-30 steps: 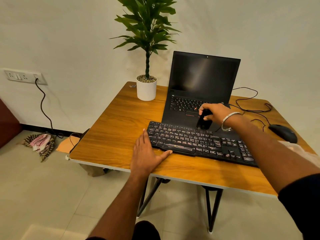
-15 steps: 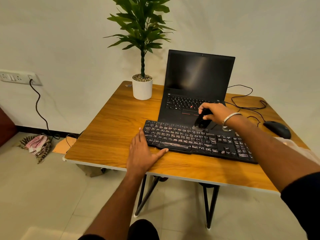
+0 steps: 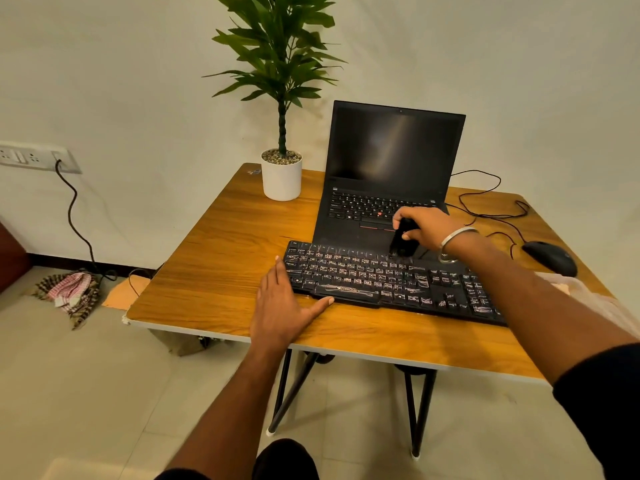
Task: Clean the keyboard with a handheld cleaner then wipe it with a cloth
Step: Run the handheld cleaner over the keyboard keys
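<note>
A black keyboard (image 3: 363,277) lies across the front of the wooden table (image 3: 221,258). My right hand (image 3: 427,228) grips a small black handheld cleaner (image 3: 401,242) whose lower end touches the top rows of keys near the keyboard's middle. My left hand (image 3: 282,308) lies flat on the table at the keyboard's left end, fingers straight, thumb against its front edge. A pale cloth (image 3: 588,299) shows at the right, mostly hidden behind my right forearm.
An open black laptop (image 3: 388,168) stands just behind the keyboard. A potted plant (image 3: 281,174) is at the back left, a black mouse (image 3: 550,258) and cables (image 3: 491,209) at the right. On the floor left lie a checked rag (image 3: 69,292) and a wall cable (image 3: 74,220).
My right hand and the cleaner stay on the keyboard's upper rows, shifting only slightly. My left hand has not moved. The camera view drifted a little.
</note>
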